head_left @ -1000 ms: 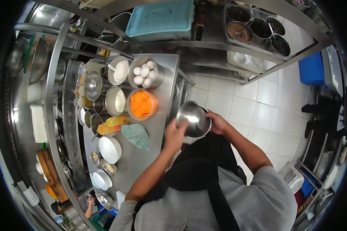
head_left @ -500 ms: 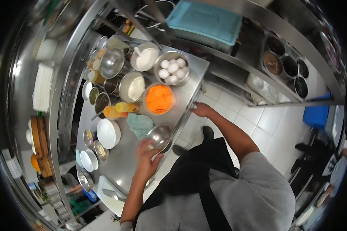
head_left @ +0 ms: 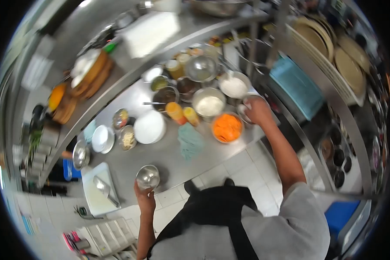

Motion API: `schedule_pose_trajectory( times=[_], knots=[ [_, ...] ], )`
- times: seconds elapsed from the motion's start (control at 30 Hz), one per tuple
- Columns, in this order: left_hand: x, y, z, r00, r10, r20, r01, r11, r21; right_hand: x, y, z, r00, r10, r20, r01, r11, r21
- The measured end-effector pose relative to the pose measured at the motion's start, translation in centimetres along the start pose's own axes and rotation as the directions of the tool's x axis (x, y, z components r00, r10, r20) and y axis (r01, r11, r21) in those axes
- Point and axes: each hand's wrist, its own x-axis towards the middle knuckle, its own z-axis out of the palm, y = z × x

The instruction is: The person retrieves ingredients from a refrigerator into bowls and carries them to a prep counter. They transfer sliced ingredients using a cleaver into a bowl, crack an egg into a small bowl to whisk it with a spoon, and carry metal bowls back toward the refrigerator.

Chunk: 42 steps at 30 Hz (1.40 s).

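Note:
My left hand (head_left: pixel 144 196) grips a small metal bowl (head_left: pixel 148 176) at the front edge of the steel table (head_left: pixel 169 157). My right hand (head_left: pixel 257 109) reaches over the metal pot of eggs (head_left: pixel 245 113) at the table's right end; its fingers bend down into the pot, and what they hold is hidden and blurred. Below that pot stands a tub of orange slices (head_left: pixel 227 128). A bowl of white powder (head_left: pixel 234 85) with a scoop and another bowl of pale powder (head_left: pixel 209 103) stand behind and to the left.
A green cloth (head_left: pixel 190 141) lies mid-table beside two squeeze bottles (head_left: pixel 176 112). White bowls (head_left: pixel 150 126) stand further left. A white cutting board (head_left: pixel 100 190) with a metal blade lies at the left end. Shelf rails (head_left: pixel 160 50) run above the table; a blue lidded box (head_left: pixel 297 86) sits right.
The view has swung toward the table's left. The metal bowl, earlier between both hands, is now in my left hand alone. My right hand has moved from the table edge to the egg pot.

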Motion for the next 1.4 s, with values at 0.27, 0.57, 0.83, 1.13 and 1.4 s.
schedule_pose_trajectory(
  times=[0.27, 0.57, 0.83, 1.13, 1.4],
  knots=[
    [-4.0, -5.5, 2.6, 0.848, -0.527, 0.057, 0.38, 0.53, -0.758, 2.4, 1.6, 3.4, 0.996, -0.035, 0.085, 0.016, 0.977, 0.214],
    [-0.2, -4.9, 4.0, 0.67, -0.663, 0.334, 0.57, 0.171, -0.804, -4.4, -8.5, -4.5, 0.891, -0.401, 0.211, -0.226, 0.01, 0.974],
    [5.0, 1.3, 0.5, 0.739, -0.35, 0.575, 0.574, -0.119, -0.81, -11.5, -23.1, 4.5, 0.651, -0.362, 0.667, -0.651, 0.187, 0.736],
    [7.9, 3.4, -4.7, 0.794, -0.139, 0.592, 0.549, -0.254, -0.796, -12.5, -33.4, 1.8, 0.729, -0.621, -0.287, 0.643, 0.479, 0.597],
    [4.4, -1.5, -6.2, 0.788, -0.319, 0.527, 0.499, -0.172, -0.849, -12.3, -38.9, 7.3, 0.747, -0.65, 0.144, 0.31, 0.531, 0.789]
  ],
)
